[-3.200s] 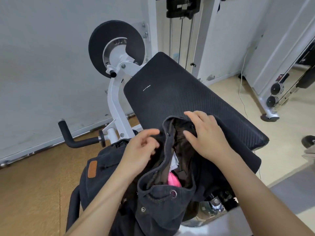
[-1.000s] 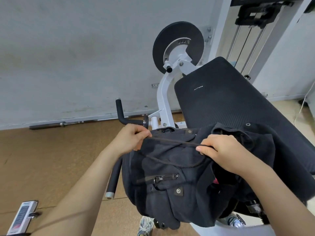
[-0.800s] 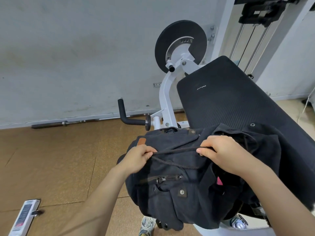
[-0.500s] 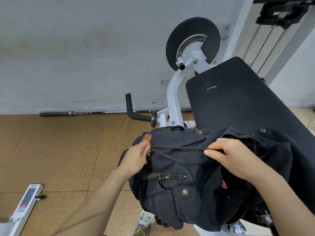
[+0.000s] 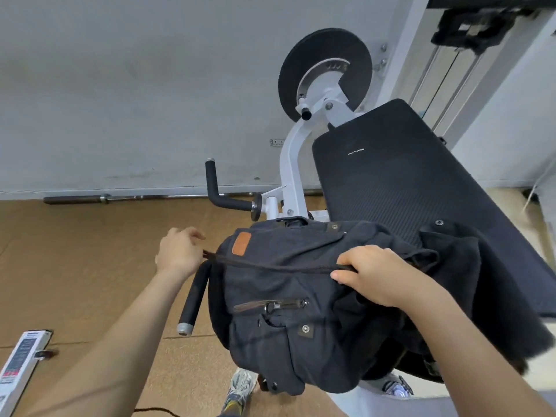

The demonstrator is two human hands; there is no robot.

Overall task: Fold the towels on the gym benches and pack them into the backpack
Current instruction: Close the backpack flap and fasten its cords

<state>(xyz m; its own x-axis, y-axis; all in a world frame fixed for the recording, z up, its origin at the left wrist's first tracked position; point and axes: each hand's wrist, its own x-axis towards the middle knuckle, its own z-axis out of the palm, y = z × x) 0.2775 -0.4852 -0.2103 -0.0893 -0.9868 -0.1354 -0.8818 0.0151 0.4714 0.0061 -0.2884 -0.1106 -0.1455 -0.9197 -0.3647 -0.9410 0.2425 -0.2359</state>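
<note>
Spanning the dark canvas backpack (image 5: 285,326), a thin cord (image 5: 270,264) lies taut.

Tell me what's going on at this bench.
A person is closing a dark backpack that lies on the black bench pad. The left hand pinches the end of the drawstring and holds it taut out to the left. The right hand grips the bunched mouth of the backpack, where the drawstring comes out.
</note>
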